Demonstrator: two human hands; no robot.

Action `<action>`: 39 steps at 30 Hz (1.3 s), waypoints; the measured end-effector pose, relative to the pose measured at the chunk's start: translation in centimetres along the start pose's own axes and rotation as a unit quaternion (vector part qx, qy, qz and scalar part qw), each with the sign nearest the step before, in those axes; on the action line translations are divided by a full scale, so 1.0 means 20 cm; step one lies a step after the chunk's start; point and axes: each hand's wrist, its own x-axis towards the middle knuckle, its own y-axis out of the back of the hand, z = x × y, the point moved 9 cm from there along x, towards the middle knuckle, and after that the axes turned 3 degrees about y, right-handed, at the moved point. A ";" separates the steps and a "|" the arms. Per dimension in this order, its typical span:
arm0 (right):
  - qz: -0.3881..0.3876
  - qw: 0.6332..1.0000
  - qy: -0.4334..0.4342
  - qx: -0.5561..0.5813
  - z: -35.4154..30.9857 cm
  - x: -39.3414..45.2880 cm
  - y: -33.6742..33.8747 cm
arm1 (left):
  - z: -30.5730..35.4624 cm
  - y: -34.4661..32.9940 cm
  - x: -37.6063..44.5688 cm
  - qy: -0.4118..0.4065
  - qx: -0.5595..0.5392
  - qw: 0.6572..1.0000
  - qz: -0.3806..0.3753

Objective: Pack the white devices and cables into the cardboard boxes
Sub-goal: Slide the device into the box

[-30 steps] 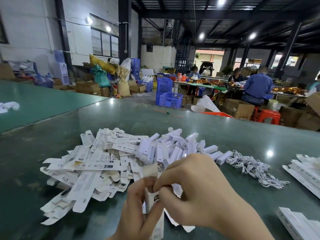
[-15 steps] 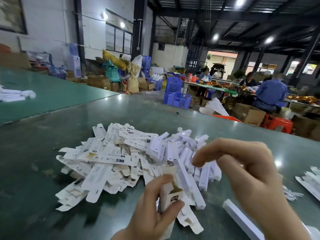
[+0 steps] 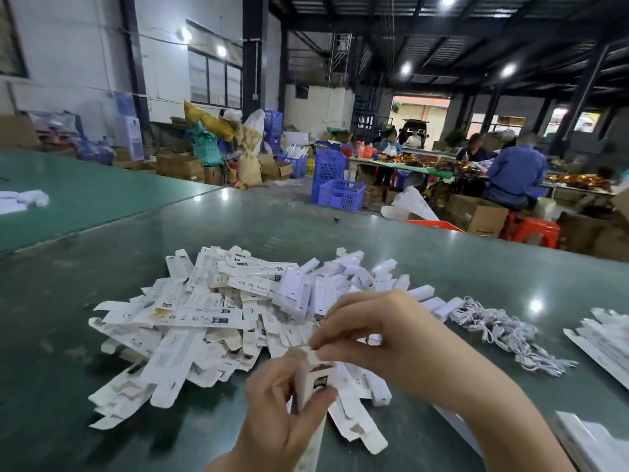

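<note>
Cardboard box [image 3: 315, 381] between both hands' fingers [image 3: 326, 335]

We see a narrow white cardboard box [image 3: 315, 386] at 6 o'clock, upright, top flap open, brown inside. Big heap of flat unfolded white boxes [image 3: 177, 321] at 9 o'clock, printed with marks, overlapping. White devices [image 3: 343, 277] piled centre, toward 12 o'clock. Tangle of white cables [image 3: 503, 332] at 3 o'clock, just beside the devices.
</note>
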 end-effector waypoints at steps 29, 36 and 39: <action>-0.091 0.988 -0.041 -0.122 -0.01 -0.09 -0.06 | -0.01 -0.03 0.00 0.016 0.009 0.999 -0.029; -0.001 0.988 0.002 -0.156 -0.15 -0.07 0.04 | -0.09 -0.02 -0.06 0.119 -0.028 0.992 -0.028; 0.066 0.972 -0.003 -0.225 -0.19 -0.12 0.15 | -0.14 -0.02 -0.06 0.237 -0.090 0.967 0.031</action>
